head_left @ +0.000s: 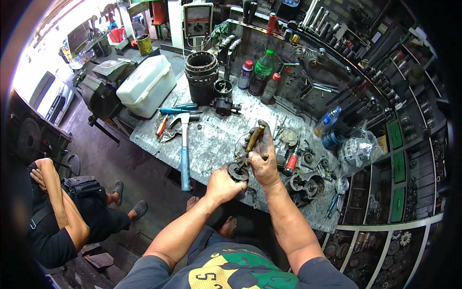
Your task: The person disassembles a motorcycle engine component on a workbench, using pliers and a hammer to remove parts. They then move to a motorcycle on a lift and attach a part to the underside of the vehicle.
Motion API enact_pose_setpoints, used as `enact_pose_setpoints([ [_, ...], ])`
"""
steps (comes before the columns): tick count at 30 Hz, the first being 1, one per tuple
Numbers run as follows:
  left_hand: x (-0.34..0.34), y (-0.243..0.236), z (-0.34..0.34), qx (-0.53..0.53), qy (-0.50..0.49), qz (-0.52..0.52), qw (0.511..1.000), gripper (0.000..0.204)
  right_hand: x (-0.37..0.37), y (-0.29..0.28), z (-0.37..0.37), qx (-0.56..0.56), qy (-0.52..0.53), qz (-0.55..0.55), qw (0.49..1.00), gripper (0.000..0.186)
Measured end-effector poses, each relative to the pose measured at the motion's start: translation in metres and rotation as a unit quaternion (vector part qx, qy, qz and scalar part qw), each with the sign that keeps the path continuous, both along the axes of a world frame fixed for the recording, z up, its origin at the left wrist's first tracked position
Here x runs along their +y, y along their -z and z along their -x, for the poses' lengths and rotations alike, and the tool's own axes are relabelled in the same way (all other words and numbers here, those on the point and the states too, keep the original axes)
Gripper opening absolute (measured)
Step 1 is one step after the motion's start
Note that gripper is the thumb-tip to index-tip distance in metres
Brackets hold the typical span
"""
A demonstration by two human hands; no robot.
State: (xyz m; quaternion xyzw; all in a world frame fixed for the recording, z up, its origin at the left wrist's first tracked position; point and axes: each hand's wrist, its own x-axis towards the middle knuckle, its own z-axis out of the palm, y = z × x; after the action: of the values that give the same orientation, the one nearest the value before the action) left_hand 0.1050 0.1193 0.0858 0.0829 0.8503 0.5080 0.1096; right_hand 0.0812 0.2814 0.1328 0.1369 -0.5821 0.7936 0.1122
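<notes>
Near the front edge of the metal-topped bench, my left hand (222,187) grips a small round dark metal part (237,170) with a hole in its middle. My right hand (265,163) is closed around pliers with yellow handles (254,139). Their jaws point down toward the round part; whether they bite on it is too small to tell. A claw hammer (185,154) with a blue handle lies left of my hands. To the right are a red-handled tool (291,164) and an opened metal housing (308,185) among loose parts.
Behind my hands stand a dark cylindrical motor housing (201,82), a white plastic box (147,86), a green-capped bottle (262,70) and a spray can (245,74). Screwdrivers (179,108) lie at the left. Parts shelves (385,226) line the right. A person (62,207) sits at the left.
</notes>
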Motion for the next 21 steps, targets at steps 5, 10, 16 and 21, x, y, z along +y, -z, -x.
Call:
enact_pose_setpoints([
  [5, 0.004, -0.001, -0.003, 0.017, -0.011, 0.014, 1.000, 0.057, -0.016, 0.010, -0.012, 0.043, 0.045, -0.034, 0.997, 0.080],
  [10, 0.006, -0.009, -0.009, 0.032, -0.030, -0.009, 0.999, 0.056, -0.027, 0.023, -0.031, 0.087, 0.083, -0.104, 0.987, 0.077],
  [16, 0.006, -0.011, -0.015, 0.020, -0.024, -0.022, 0.999, 0.060, -0.024, 0.030, -0.036, 0.104, 0.083, -0.093, 0.987, 0.076],
  [21, 0.024, 0.003, -0.030, 0.098, -0.101, 0.020, 0.990, 0.067, -0.023, 0.032, -0.035, 0.075, 0.097, -0.049, 0.991, 0.078],
])
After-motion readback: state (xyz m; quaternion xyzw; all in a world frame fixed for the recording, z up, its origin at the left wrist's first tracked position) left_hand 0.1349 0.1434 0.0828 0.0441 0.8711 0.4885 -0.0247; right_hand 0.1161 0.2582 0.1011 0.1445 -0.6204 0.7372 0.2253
